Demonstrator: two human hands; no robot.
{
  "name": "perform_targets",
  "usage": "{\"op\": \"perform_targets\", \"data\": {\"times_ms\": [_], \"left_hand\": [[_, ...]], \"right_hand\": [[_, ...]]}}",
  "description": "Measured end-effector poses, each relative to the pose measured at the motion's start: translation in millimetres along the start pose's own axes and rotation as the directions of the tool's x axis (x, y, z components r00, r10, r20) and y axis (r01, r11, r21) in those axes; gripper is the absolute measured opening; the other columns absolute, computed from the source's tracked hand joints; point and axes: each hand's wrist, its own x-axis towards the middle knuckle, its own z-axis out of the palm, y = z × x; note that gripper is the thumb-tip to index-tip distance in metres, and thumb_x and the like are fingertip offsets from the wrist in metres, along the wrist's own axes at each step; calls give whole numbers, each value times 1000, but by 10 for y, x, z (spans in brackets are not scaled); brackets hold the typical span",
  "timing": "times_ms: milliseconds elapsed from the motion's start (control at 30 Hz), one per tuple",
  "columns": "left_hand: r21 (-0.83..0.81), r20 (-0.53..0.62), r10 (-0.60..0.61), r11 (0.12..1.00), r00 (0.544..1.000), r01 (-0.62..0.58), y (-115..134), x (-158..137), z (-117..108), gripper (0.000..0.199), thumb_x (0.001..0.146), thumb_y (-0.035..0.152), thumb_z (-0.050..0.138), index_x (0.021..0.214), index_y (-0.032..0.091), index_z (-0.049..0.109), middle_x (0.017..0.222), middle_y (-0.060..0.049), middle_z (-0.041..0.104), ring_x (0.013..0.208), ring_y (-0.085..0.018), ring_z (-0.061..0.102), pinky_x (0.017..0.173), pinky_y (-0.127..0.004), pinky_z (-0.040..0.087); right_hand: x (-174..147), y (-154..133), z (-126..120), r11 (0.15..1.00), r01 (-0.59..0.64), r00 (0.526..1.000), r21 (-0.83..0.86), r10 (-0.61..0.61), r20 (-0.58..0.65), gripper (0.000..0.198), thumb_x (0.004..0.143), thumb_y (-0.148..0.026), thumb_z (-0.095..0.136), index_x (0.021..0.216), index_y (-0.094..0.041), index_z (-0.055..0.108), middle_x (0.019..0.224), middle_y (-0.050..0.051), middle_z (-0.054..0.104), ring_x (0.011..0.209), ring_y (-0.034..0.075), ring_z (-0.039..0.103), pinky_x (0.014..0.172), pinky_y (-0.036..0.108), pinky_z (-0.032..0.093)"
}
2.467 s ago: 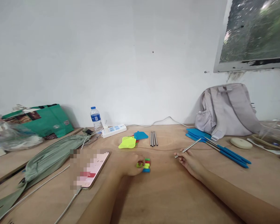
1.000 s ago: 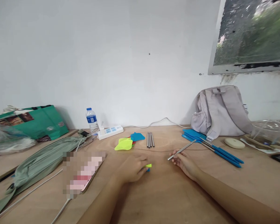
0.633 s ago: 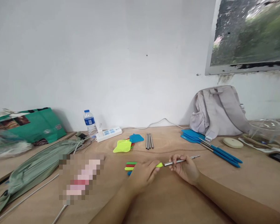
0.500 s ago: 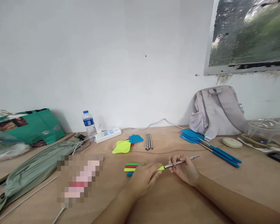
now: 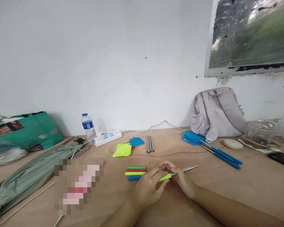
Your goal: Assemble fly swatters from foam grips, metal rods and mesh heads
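My left hand (image 5: 149, 186) is closed around a yellow-green handle (image 5: 165, 178). A telescoping metal rod (image 5: 191, 168) sticks out of the handle's end toward the right. My right hand (image 5: 185, 183) is curled round the rod close to the handle, its fingertips against my left hand. Just left of my hands lie several loose handles: a green one (image 5: 135, 168), a red one (image 5: 135, 170), a yellow one (image 5: 133, 173) and a blue one (image 5: 133, 178). Farther back are yellow and blue fly swatter heads (image 5: 122, 150) and several metal rods (image 5: 150, 144).
Blue fly swatters (image 5: 217, 154) lie at right before a backpack (image 5: 219, 110). A round cream object (image 5: 233, 144), a plastic bowl (image 5: 262, 129) and a phone (image 5: 281, 158) are beyond. A power strip (image 5: 109, 137), bottle (image 5: 87, 124) and green bag (image 5: 38, 130) stand at left.
My right hand has moved left along the rod and now meets my left hand. The rod and handle have dropped slightly toward me, uncovering more of the loose handles.
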Motion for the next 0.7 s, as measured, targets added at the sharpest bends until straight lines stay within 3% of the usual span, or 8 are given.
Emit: {"op": "perform_targets", "data": {"times_ms": [200,367,500,633,700], "left_hand": [[98,-98,151,985,984,-141,49,-102,48,26,83,17,46,107,20,55,92,-7,65,82,-15,61,68,-24,50],[139,-172,247,964,954,-225,114,-121,126,25,82,15,46,106,18,55,79,-6,65,72,-14,62,61,-24,50],[120,-204,268,961,942,-248,90,-100,116,22,81,15,48,101,17,56,80,-7,66,74,-15,61,63,-25,50],[218,-108,357,919,928,-328,62,-43,30,20,82,14,45,98,16,56,81,-6,66,78,-15,60,67,-26,48],[244,-68,329,921,942,-304,43,-8,-40,23,82,14,44,103,17,54,86,-6,65,81,-15,59,72,-27,47]], "right_hand": [[-120,25,75,996,-68,997,65,65,42,50,56,-36,48,105,-24,53,72,1,55,61,16,47,56,26,34],[-232,10,120,1000,29,1000,-7,-29,2,43,63,-38,43,101,-23,57,76,3,56,74,20,51,67,31,37],[-269,-73,200,995,87,995,-56,-83,57,35,66,-39,42,92,-21,59,80,4,58,79,21,53,71,33,39],[-245,-25,194,998,-54,983,41,45,178,39,71,-47,40,95,-20,55,71,2,57,53,15,51,52,28,40],[-189,19,109,975,-158,965,158,118,235,42,70,-49,38,98,-21,52,62,0,56,46,13,50,46,25,38]]}}
